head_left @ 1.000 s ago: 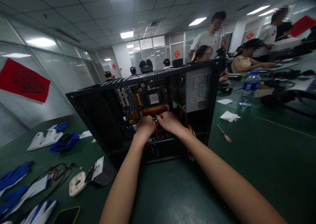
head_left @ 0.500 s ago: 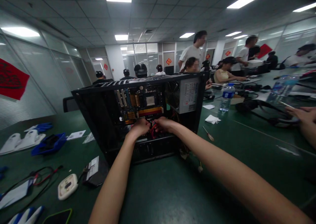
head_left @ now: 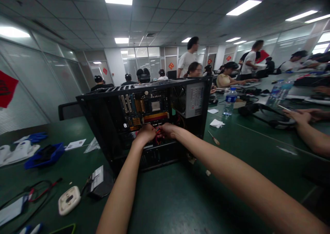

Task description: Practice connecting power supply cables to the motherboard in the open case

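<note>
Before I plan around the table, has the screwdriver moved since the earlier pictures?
No; the screwdriver lies just on the near side of the crumpled tissue as before, right of the computer case.

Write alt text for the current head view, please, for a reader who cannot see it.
A person's bare left grip and right grip are close together at red wires inside an open computer case on a green table. To the right lie a screwdriver and crumpled tissue, with a water bottle behind; other people sit or stand beyond.
</note>
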The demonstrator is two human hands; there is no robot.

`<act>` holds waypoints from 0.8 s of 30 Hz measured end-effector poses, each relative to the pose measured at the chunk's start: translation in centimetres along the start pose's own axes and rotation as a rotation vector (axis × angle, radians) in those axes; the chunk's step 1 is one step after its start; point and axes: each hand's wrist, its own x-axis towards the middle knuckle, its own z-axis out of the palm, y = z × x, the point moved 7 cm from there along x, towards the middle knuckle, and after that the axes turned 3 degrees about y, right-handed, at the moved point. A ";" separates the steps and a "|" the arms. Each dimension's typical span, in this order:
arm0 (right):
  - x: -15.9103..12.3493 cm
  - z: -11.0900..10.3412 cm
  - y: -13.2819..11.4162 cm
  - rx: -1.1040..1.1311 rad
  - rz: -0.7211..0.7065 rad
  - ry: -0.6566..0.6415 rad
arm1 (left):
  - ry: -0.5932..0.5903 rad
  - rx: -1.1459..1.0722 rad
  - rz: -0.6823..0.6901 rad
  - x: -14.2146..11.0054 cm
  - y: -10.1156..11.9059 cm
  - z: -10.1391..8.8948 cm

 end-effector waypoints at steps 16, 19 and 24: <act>0.3 -1.1 -0.5 -0.219 -0.074 -0.062 | 0.053 0.027 0.023 -0.1 0.2 0.4; 0.7 -2.0 -1.2 -0.484 -0.227 -0.015 | 0.058 0.033 0.023 -0.2 0.2 0.1; -0.4 -3.4 -3.8 -0.726 -0.603 0.262 | 0.213 0.103 -0.030 -0.3 0.0 -1.7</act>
